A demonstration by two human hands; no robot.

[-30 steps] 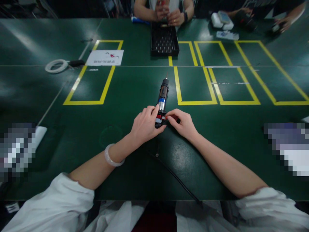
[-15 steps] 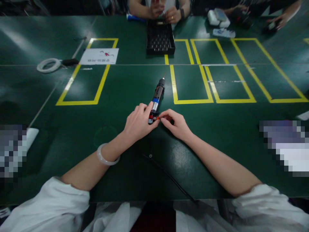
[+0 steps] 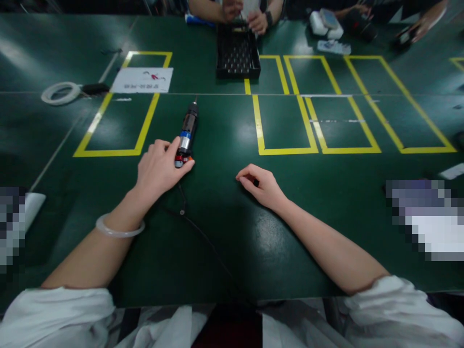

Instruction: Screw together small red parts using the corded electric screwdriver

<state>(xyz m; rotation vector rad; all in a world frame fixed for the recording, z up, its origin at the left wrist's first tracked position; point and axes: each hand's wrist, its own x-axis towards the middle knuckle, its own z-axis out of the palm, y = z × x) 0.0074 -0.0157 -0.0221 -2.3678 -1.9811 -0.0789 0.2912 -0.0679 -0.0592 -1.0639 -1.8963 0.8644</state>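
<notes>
An electric screwdriver (image 3: 187, 128), black with a blue and silver band and red and orange parts at its rear, lies on the green table pointing away from me. My left hand (image 3: 159, 166) is closed around its rear end, the thumb by the orange part and a finger along the silver band. A thin black cable (image 3: 203, 232) runs from the rear toward the table's front edge. To the right, apart from the screwdriver, my right hand (image 3: 263, 186) hovers low or rests on the table. Its thumb and index finger are pinched together, and nothing shows between them.
Yellow tape rectangles (image 3: 288, 152) mark the green table (image 3: 224, 193). A white paper sheet (image 3: 143, 81) and a roll of white tape (image 3: 61, 93) lie at left. Across the table, another person's hands (image 3: 257, 21) are over a black tray (image 3: 237, 75). Blurred-out items sit at both sides.
My left hand has moved left with the screwdriver, its cable trailing along. My right hand, which was touching the screwdriver's orange part, has stayed behind and is now apart from it.
</notes>
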